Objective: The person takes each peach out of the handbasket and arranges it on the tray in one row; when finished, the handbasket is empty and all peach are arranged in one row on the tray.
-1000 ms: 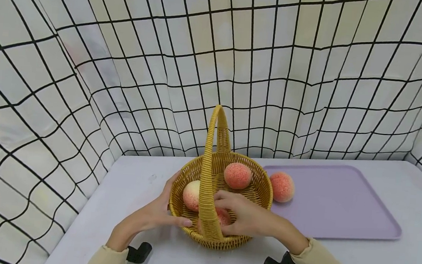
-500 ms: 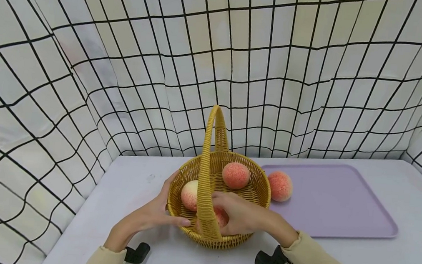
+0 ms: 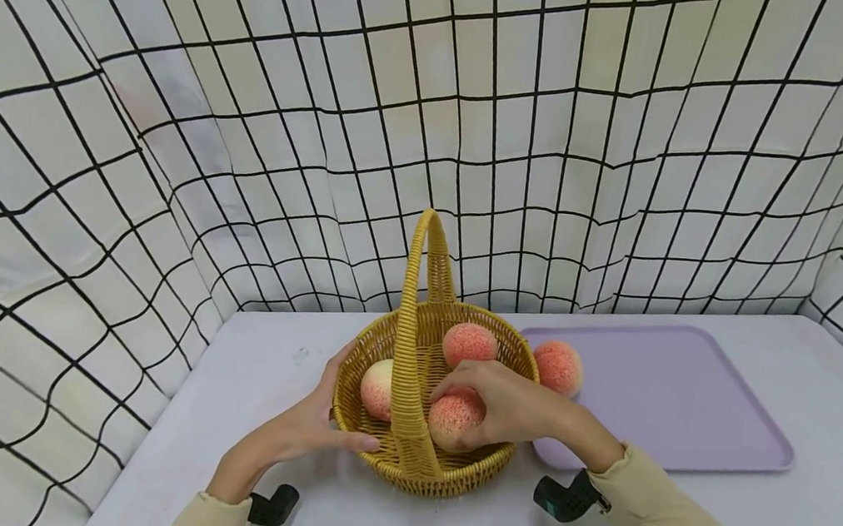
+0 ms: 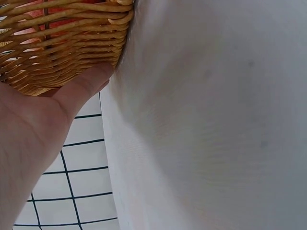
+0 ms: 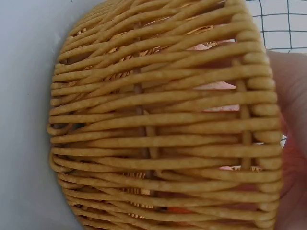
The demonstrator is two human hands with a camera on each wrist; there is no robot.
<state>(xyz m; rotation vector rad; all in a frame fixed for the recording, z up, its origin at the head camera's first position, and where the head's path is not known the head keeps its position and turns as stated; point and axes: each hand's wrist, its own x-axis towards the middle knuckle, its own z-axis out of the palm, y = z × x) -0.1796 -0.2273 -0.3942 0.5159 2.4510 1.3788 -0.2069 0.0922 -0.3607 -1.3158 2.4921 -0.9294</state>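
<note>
A yellow wicker basket (image 3: 481,479) with a tall arched handle stands on the table. My left hand (image 3: 313,421) holds its left side, thumb at the front rim and fingers along the outer wall. In the left wrist view, the fingers (image 4: 84,88) lie against the lower weave. Inside the basket, my right hand (image 3: 511,400) grips a pink-and-cream speckled peach (image 3: 453,416), near the handle's front base. Another peach (image 3: 470,344) lies behind that hand; a paler peach (image 3: 376,388) sits left of the handle, partly covered by it. In the right wrist view, the basket wall hides most of the hand.
A lilac tray (image 3: 673,402) lies right of the basket. One peach (image 3: 559,368) rests at the tray's left side, close to the basket's rim. A white wall with black netting (image 3: 371,150) rises behind and beside the white table (image 3: 254,365).
My right hand has raised the front peach slightly within the basket and moved a little up and right. My left hand stays at the basket's side.
</note>
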